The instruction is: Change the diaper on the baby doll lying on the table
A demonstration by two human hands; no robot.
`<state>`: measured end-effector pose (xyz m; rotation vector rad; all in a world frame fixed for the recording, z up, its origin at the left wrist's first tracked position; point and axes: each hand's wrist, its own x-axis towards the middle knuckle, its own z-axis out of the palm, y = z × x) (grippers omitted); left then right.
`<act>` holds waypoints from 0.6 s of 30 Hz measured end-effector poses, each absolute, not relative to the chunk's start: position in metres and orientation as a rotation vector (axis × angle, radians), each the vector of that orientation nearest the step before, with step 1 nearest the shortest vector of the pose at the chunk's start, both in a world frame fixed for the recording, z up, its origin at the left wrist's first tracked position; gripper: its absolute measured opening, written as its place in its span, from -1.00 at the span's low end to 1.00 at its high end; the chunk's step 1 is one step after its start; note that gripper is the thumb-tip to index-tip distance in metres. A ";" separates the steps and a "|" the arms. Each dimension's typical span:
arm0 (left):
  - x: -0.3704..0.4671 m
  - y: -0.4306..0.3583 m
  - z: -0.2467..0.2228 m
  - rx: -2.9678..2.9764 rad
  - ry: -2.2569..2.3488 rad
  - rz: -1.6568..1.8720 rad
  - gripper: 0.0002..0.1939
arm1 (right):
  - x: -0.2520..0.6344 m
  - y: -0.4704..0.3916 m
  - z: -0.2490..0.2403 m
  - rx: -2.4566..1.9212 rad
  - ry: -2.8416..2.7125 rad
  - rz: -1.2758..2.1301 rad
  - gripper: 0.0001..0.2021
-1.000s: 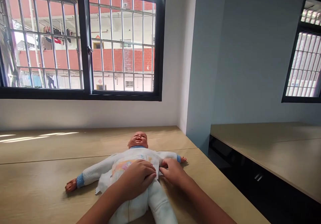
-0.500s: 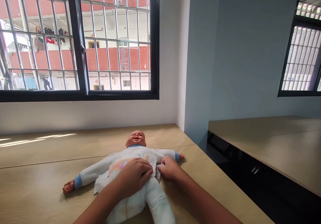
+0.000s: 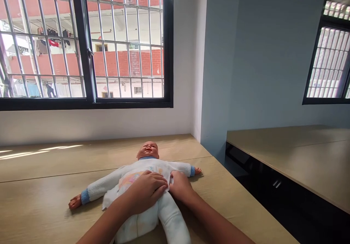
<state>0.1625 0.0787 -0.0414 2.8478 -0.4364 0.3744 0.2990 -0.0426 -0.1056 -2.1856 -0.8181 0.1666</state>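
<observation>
A baby doll (image 3: 106,186) in a white outfit with blue cuffs lies on its back on the wooden table (image 3: 43,204), head toward the window and arms spread. Around its middle is a white diaper (image 3: 130,178) with a colourful printed front. My left hand (image 3: 149,191) lies flat across the diaper's front, pressing on it, fingers side by side. At the doll's waist on the right, my right hand (image 3: 180,185) is closed on the diaper's side edge; its fingertips are partly hidden. The diaper's left side flap (image 3: 109,199) sticks out loose over the table.
A barred window (image 3: 125,47) stands behind the table above a white wall. To the right, past a gap, is a second wooden table (image 3: 290,153) with a dark underside. Sunlight streaks the table's far left.
My right hand has moved slightly left and in against the doll's waist, covering the bunched diaper edge that showed before. My left hand stays almost where it was.
</observation>
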 end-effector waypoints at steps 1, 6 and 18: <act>0.162 0.078 -0.041 2.851 -0.431 0.372 -0.61 | 0.299 -0.042 -0.106 -2.232 -0.840 0.094 -0.89; 0.164 0.080 -0.044 2.861 -0.380 0.352 -0.59 | 0.312 -0.043 -0.107 -2.321 -0.821 0.058 -0.78; 0.162 0.080 -0.040 2.936 -0.333 0.322 -0.55 | 0.325 -0.042 -0.111 -2.211 -0.663 0.205 -0.64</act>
